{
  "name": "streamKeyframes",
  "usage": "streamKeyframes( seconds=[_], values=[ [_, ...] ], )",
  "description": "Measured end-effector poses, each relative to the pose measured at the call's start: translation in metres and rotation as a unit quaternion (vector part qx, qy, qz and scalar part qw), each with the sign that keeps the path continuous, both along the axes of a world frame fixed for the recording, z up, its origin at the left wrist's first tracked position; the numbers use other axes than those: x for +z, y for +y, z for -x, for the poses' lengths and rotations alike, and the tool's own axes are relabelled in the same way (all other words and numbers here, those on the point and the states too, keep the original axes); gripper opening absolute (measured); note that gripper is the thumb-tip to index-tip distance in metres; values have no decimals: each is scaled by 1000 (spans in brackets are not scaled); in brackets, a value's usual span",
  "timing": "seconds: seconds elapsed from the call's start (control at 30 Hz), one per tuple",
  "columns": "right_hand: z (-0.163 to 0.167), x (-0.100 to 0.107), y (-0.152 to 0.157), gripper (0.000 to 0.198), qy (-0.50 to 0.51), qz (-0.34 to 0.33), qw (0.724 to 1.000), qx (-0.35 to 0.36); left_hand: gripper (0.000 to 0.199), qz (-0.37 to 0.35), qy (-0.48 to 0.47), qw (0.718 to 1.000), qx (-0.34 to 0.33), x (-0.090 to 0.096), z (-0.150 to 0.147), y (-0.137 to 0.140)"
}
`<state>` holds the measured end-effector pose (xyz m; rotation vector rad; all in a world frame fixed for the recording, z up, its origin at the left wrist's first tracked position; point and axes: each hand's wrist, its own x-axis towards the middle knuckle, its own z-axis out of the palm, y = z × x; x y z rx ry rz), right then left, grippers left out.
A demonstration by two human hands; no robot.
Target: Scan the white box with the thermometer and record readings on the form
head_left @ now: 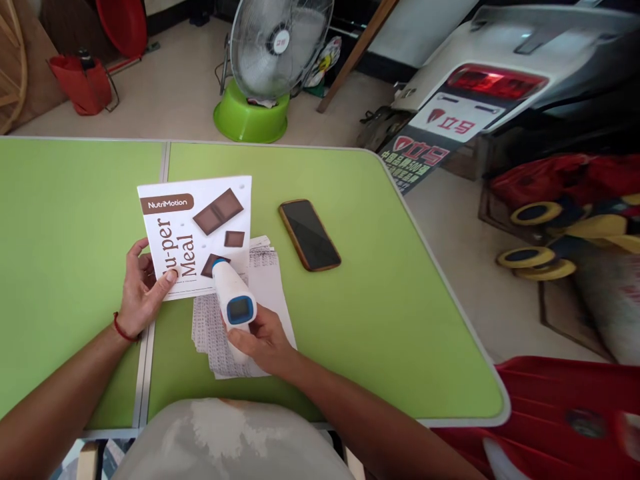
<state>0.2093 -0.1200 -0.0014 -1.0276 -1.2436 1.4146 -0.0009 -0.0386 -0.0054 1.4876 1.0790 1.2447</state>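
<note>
My left hand (143,290) grips the lower left edge of a white NutriMotion box (225,200), thumb across its front. Chocolate pieces and the words "Meal" are printed on that face, which is turned toward me. In my right hand (267,343) is a white infrared thermometer (234,287) with a blue-rimmed screen, held by its handle. Its blue tip points at the lower right of the box and overlaps it in view; whether they touch I cannot tell. Below both lies a fanned stack of papers (273,293) covered in small writing.
A phone (310,235) in a brown case lies right of the papers on the green table (380,320). Beyond the table stand a fan (280,43), a green basin (250,117) and a red bag (83,83). A scooter's rear (480,87) is at the upper right.
</note>
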Motion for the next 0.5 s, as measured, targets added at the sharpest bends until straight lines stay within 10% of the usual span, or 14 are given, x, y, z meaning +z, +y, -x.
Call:
streamKeyframes(
  seconds=[0.5],
  values=[
    [-1, 4, 2, 19, -12, -4, 1000, 1, 66, -10, 8, 1000, -9, 1, 0, 0]
  ],
)
